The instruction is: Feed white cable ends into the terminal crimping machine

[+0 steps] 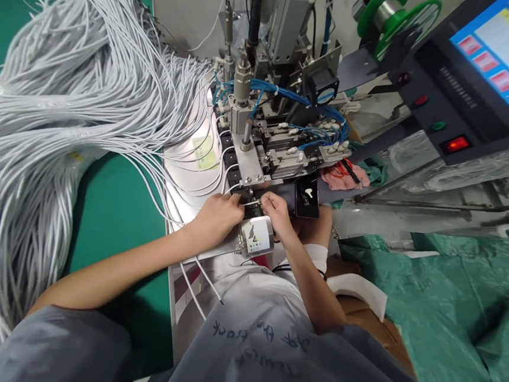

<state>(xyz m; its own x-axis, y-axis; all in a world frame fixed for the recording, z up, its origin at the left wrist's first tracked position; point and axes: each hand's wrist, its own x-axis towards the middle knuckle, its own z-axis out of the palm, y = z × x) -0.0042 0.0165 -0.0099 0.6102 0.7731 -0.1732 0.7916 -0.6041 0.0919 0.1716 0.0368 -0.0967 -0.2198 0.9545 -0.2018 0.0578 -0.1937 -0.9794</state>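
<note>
Just off the machine's (249, 166) near edge, right hand (278, 214) pinches thin cable (252, 203); left hand (219, 219), grip unclear.

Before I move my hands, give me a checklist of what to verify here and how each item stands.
1. Right hand pinching the thin white wire: ok.
2. Left hand gripping the wire too: cannot tell, its fingertips are unclear.
3. Wire seated in the pneumatic machine: cannot tell, too small.
4. Left forearm clear of the grey cables: not ok, some pass beneath it.
5. Control panel screen lit: ok.
6. Red rocker switch lit: ok.
</note>
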